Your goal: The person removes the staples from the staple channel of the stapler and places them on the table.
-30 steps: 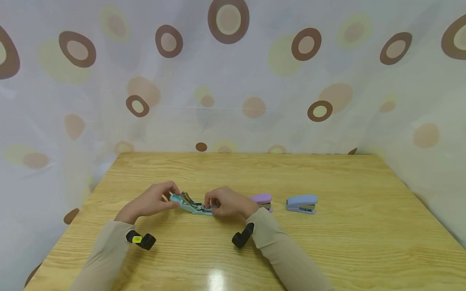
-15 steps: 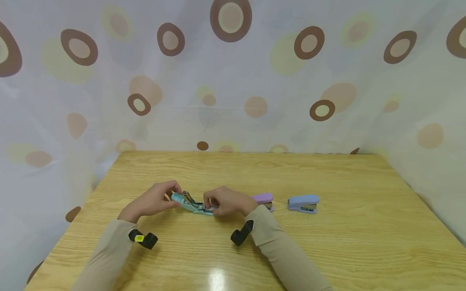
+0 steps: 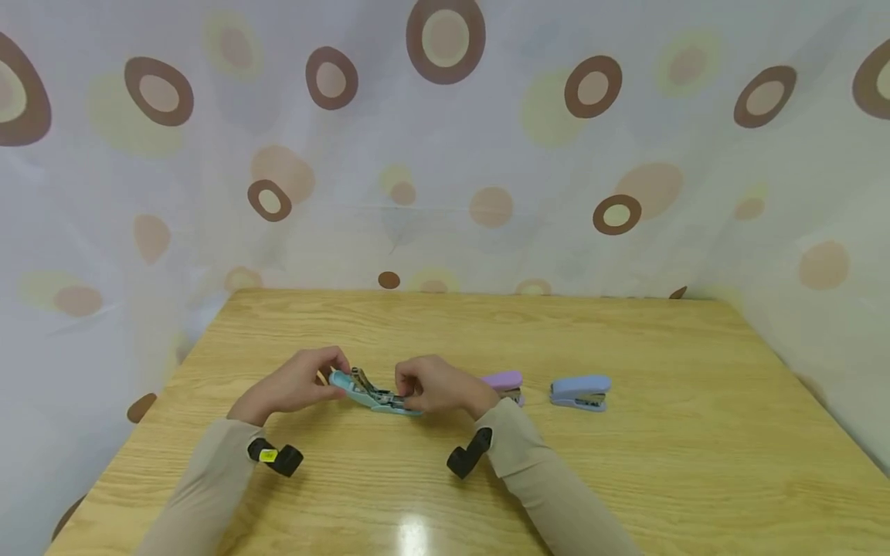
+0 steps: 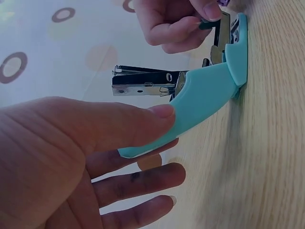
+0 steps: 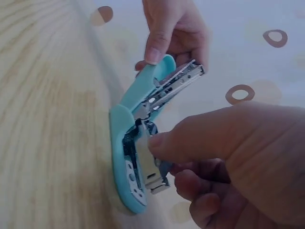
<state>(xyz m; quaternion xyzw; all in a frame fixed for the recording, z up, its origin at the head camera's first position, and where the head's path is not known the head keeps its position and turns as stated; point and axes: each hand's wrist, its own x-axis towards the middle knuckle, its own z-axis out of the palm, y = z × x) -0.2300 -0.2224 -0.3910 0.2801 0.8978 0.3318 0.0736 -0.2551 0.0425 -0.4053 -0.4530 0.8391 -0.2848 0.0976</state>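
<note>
A teal stapler (image 3: 361, 394) is folded wide open on the table, its metal staple magazine sticking up. My left hand (image 3: 299, 382) pinches the raised top cover (image 4: 200, 98) between thumb and fingers, the other fingers stretched out below. At the base end, my right hand (image 3: 434, 384) holds a small dark piece (image 4: 209, 24) between thumb and forefinger. That piece sits against the metal part over the base (image 5: 131, 188); its kind is too small to tell. The right thumb (image 5: 159, 141) lies close to the metal in the right wrist view.
A purple stapler (image 3: 504, 380) lies just behind my right wrist, partly hidden by it. Farther right rests a blue stapler (image 3: 580, 392). The wooden table (image 3: 660, 463) ends at a patterned curtain (image 3: 445, 154) behind.
My right hand has shifted slightly to the right along the teal stapler, so more of its base end shows. The left hand keeps its hold; the head view has drifted slightly.
</note>
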